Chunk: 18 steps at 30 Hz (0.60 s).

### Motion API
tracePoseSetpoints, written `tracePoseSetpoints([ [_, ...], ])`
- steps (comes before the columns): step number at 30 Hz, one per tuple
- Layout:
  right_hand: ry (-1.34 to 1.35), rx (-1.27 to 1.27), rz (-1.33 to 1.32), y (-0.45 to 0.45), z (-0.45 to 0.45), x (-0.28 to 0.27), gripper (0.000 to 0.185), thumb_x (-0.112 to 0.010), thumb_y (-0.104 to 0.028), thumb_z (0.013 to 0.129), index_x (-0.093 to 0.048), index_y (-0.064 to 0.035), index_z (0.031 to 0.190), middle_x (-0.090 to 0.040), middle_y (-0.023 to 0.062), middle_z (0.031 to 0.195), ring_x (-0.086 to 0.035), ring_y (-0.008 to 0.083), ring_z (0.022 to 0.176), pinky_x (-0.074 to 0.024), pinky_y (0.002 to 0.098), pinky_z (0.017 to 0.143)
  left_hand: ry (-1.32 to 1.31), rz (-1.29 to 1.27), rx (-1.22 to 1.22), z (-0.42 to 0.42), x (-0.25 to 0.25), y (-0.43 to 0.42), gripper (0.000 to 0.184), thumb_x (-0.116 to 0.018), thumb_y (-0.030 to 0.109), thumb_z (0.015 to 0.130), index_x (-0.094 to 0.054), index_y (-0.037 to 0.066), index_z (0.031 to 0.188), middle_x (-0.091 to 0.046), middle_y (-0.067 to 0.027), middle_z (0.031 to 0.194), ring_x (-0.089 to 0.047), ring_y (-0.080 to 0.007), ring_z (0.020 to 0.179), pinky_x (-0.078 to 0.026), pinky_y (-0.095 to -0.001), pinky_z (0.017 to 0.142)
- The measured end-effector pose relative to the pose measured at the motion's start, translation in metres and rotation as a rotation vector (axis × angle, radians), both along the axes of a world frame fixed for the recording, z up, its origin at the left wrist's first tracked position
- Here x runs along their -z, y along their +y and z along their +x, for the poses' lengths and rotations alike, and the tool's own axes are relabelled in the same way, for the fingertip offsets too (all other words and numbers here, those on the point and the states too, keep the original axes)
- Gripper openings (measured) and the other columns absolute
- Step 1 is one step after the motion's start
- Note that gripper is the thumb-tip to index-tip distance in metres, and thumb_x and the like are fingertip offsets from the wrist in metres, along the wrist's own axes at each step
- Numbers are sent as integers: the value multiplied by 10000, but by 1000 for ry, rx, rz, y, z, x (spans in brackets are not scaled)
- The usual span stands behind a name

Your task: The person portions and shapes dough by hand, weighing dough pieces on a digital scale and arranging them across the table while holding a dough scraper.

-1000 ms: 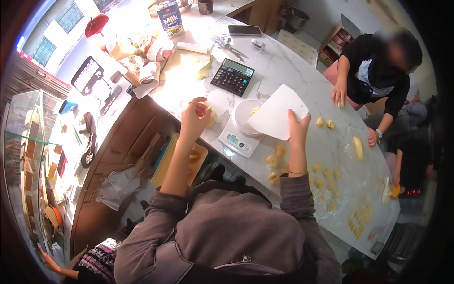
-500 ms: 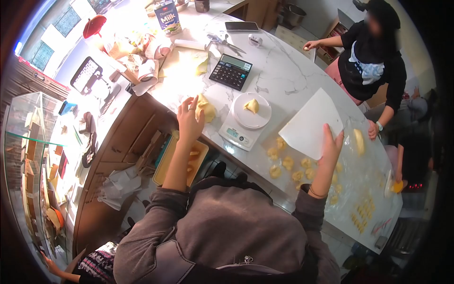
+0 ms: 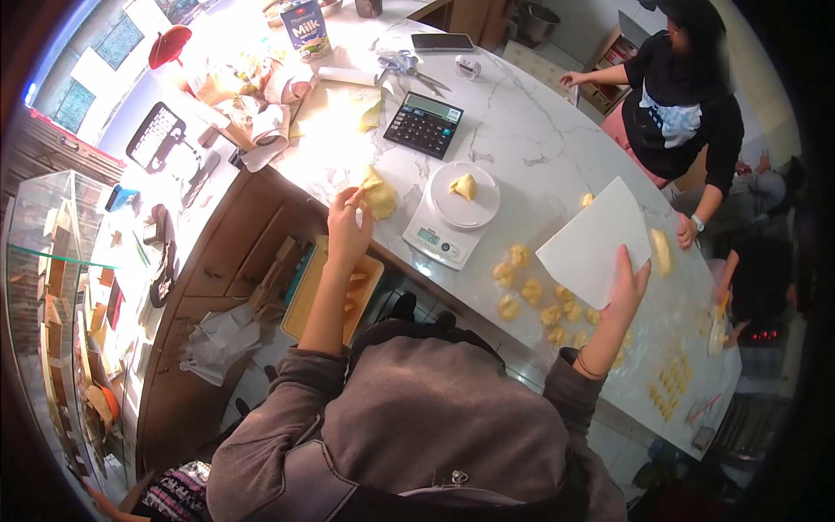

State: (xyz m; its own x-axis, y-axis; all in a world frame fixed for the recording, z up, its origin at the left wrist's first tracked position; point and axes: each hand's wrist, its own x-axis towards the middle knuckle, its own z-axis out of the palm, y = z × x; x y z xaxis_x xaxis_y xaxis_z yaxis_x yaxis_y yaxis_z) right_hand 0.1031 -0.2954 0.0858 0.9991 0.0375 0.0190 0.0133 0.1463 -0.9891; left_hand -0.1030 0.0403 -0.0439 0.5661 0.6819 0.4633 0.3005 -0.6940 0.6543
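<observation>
My right hand point(image 3: 623, 285) grips a large white dough scraper point(image 3: 595, 244) by its right edge, holding it over the table beside the small dough pieces point(image 3: 550, 315). My left hand point(image 3: 350, 228) is at the table's near edge, next to a lump of yellow dough point(image 3: 379, 193). Its fingers are curled towards the thumb; anything between them is too small to make out. Between my hands stands a white kitchen scale point(image 3: 437, 243), bearing a piece of dough point(image 3: 464, 186) on its round plate. The scale's display is lit, its digits hard to read.
A calculator point(image 3: 424, 123), scissors point(image 3: 410, 70), a phone point(image 3: 442, 42) and a milk carton point(image 3: 306, 30) lie or stand farther back. Across the table a person point(image 3: 683, 104) rests one hand on its edge. A dough strip point(image 3: 661, 252) lies right. Below is a yellow tray point(image 3: 372, 283).
My right hand has carried the scraper a little to the right, showing more dough pieces. My left hand's fingers have drawn closer together beside the dough lump.
</observation>
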Motion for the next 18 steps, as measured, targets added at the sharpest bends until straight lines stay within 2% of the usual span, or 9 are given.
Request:
tracePoseSetpoints([
  [2, 0, -3, -12, 2, -1, -2, 592, -604, -86, 815, -292, -14, 1313, -477, 131, 1189, -516, 220, 1023, -453, 328, 825, -7, 43, -81, 2, -5, -4, 351, -556, 27, 751, -586, 30, 1101, -528, -147, 1122, -490, -321, 1034, -384, -398, 895],
  [5, -3, -12, -14, 4, -1, -2, 599, -605, -83, 814, -287, -17, 1317, -476, 131, 1192, -514, 220, 1029, -450, 329, 831, 42, 123, -14, 2, -14, -4, 400, -545, 27, 739, -585, 78, 1133, -526, -100, 1158, -475, -296, 1072, -362, -408, 906],
  [8, -4, -25, -12, 4, -1, 0, 607, -606, -87, 815, -280, -19, 1323, -471, 132, 1202, -507, 221, 1043, -445, 331, 842, 168, 192, 73, 3, -1, 2, 434, -541, 22, 725, -584, 111, 1147, -527, -57, 1173, -469, -269, 1096, -360, -397, 895],
  [14, 10, -4, -18, 7, -3, 2, 578, -601, -104, 826, -303, 4, 1310, -469, 126, 1212, -495, 215, 1065, -423, 320, 866, 128, 225, 36, 8, 12, 5, 435, -537, 12, 718, -589, 112, 1138, -530, -49, 1168, -463, -261, 1109, -368, -391, 882],
  [18, 21, 21, -58, 6, -4, 0, 553, -604, -115, 826, -332, 21, 1288, -485, 124, 1194, -508, 208, 1044, -421, 310, 862, 77, 133, 61, 9, 9, 5, 427, -522, -9, 716, -579, 88, 1128, -532, -78, 1149, -463, -285, 1095, -363, -405, 899],
])
